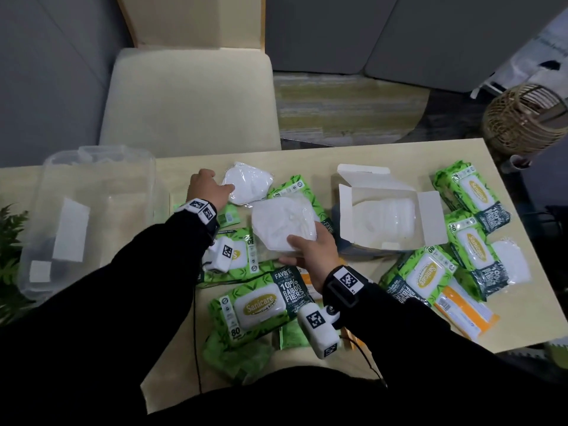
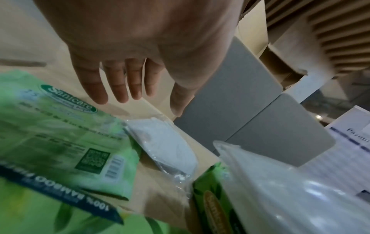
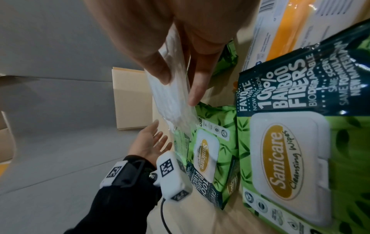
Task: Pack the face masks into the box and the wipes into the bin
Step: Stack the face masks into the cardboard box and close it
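My right hand (image 1: 302,247) holds a wrapped white face mask (image 1: 284,222) above the wipes, thumb on top; in the right wrist view this hand (image 3: 179,91) pinches the face mask (image 3: 170,102) between thumb and fingers. My left hand (image 1: 215,187) reaches with straight fingers to the left edge of a second mask (image 1: 247,182) on the table; I cannot tell whether it touches. The left wrist view shows that hand (image 2: 160,102) open over the mask (image 2: 162,145). The open white box (image 1: 430,210) has masks inside. A clear plastic bin (image 1: 92,210) stands at the left. Green wipes packs (image 1: 261,305) lie around.
More wipes packs (image 1: 470,244) and a loose mask (image 1: 510,259) lie right of the box, with orange-and-white packs (image 1: 467,309) near the front right. A cream chair (image 1: 190,96) stands behind the table, a wicker basket (image 1: 522,118) far right, a plant (image 1: 9,241) left.
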Motion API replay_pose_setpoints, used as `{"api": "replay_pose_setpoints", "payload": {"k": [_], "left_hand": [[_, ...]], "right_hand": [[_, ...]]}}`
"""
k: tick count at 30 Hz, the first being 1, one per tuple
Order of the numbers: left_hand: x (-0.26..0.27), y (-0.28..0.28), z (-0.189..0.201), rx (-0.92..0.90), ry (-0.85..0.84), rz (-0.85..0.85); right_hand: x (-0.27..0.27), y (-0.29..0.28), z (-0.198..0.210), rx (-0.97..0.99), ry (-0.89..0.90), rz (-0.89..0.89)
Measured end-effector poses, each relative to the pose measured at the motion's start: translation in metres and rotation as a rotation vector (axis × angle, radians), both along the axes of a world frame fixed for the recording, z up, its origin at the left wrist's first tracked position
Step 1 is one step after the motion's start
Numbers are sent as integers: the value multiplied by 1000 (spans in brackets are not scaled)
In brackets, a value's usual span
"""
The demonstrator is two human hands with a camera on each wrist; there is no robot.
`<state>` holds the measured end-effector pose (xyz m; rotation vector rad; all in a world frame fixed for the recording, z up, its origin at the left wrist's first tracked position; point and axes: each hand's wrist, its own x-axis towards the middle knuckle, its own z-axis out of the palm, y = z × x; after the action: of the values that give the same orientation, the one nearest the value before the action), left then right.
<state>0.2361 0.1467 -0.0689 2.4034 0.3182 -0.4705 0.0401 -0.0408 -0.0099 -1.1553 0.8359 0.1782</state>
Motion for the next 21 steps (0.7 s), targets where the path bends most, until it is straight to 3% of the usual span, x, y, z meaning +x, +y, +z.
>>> {"api": "replay_pose_setpoints", "payload": {"k": [4,8,11,14,19,21], "left_hand": [[11,-10,-23,166,120,-72],[9,-20,-33,327,119,-113],[13,-20,-36,293,182,-72],[15,-12,-24,58,149,18],[-6,3,24,-538,-145,309],[-22,7,52,-676,-219,378]], "right_hand": [[7,-6,-2,-1,4,-11],[13,-10,-1,11,13,6],[15,-11,2,19,18,19],[16,-9,1,3,28,28],[15,-4,2,-6,5,39],[12,-4,6,1,-6,48]]}}
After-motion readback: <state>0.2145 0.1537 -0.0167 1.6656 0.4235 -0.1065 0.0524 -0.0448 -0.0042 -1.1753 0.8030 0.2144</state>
